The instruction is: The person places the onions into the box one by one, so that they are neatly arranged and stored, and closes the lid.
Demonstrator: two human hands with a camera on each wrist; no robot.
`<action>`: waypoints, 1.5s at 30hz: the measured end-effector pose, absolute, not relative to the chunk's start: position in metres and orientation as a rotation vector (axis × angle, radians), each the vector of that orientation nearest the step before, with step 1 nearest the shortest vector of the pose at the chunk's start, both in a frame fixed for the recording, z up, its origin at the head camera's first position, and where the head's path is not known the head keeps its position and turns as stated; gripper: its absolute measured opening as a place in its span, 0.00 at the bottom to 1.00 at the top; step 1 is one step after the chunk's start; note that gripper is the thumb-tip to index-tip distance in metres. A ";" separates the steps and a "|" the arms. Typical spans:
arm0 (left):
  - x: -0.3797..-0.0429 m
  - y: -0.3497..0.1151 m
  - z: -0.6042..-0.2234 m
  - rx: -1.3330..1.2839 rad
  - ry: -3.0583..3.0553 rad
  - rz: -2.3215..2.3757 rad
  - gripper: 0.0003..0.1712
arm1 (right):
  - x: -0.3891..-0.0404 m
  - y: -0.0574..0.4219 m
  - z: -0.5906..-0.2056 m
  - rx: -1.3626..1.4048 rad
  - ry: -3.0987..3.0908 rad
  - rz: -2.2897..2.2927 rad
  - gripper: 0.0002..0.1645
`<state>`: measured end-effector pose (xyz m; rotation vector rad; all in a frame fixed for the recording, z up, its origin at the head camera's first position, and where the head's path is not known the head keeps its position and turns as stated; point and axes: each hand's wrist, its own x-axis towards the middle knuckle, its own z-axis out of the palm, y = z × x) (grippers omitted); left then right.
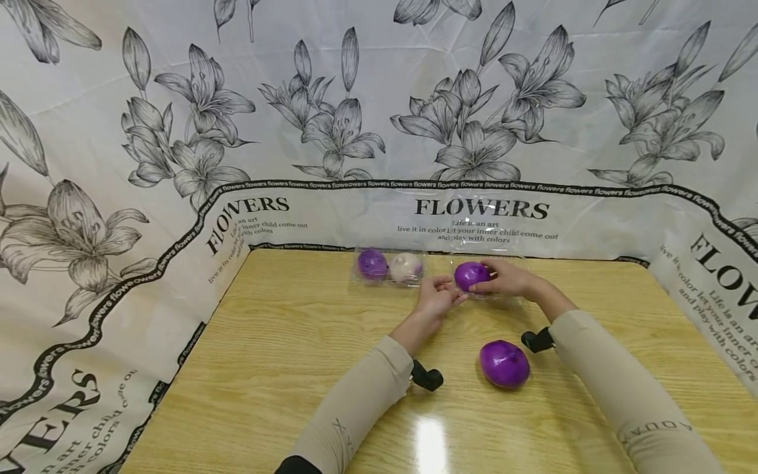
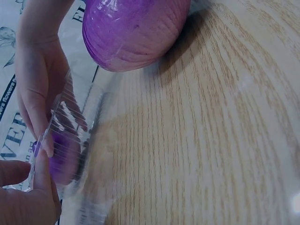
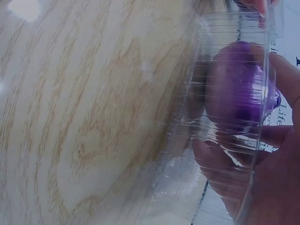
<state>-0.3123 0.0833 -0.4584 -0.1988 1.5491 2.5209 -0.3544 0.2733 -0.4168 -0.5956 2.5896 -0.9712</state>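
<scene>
My right hand (image 1: 510,278) grips a purple onion (image 1: 470,276) inside a clear plastic box (image 3: 229,23) near the back of the table. In the right wrist view its fingers reach over the box rim and curl around the onion, seen through the ribbed wall. My left hand (image 1: 435,301) is at the box's left front corner; the left wrist view shows its thumb and finger (image 2: 43,176) pinching the rim. A second, larger-looking purple onion (image 1: 505,363) lies loose on the table between my forearms.
Left of my hands stands another clear box (image 1: 391,284) holding a purple onion (image 1: 372,264) and a whitish one (image 1: 405,268). The wooden table (image 1: 284,342) meets a flower-printed cloth (image 1: 355,220) behind. Black wrist mounts (image 1: 426,376) jut from both sleeves.
</scene>
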 end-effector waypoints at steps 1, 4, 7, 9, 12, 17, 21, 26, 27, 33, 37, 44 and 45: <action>-0.312 0.083 -0.459 -0.197 1.552 2.516 0.24 | -0.353 0.274 -0.416 -0.577 2.588 -0.962 0.46; -0.312 0.083 -0.459 -0.201 1.551 2.513 0.24 | -0.351 0.277 -0.412 -0.518 2.603 -0.920 0.53; -0.312 0.083 -0.460 -0.204 1.550 2.514 0.24 | -0.346 0.279 -0.407 -0.498 2.630 -0.875 0.56; -0.312 0.083 -0.460 -0.199 1.548 2.516 0.24 | -0.343 0.280 -0.403 -0.501 2.639 -0.873 0.56; -0.312 0.083 -0.460 -0.195 1.553 2.520 0.24 | -0.338 0.282 -0.398 -0.507 2.639 -0.890 0.55; -0.311 0.083 -0.460 -0.206 1.572 2.513 0.24 | -0.330 0.285 -0.395 -0.554 2.669 -0.893 0.55; -0.310 0.084 -0.461 -0.213 1.562 2.519 0.25 | -0.325 0.287 -0.394 -0.578 2.679 -0.905 0.53; -0.310 0.084 -0.462 -0.205 1.542 2.534 0.26 | -0.317 0.288 -0.389 -0.601 2.685 -0.897 0.50; -0.310 0.084 -0.461 -0.202 1.542 2.534 0.25 | -0.315 0.288 -0.388 -0.605 2.689 -0.895 0.49; -0.311 0.082 -0.459 -0.189 1.556 2.523 0.25 | -0.305 0.290 -0.381 -0.628 2.720 -0.885 0.49; -0.310 0.082 -0.459 -0.187 1.561 2.520 0.25 | -0.297 0.293 -0.378 -0.626 2.727 -0.876 0.49; -0.311 0.082 -0.459 -0.197 1.560 2.512 0.25 | -0.282 0.301 -0.371 -0.595 2.699 -0.885 0.48; -0.310 0.082 -0.458 -0.198 1.562 2.510 0.25 | -0.280 0.303 -0.370 -0.599 2.700 -0.885 0.47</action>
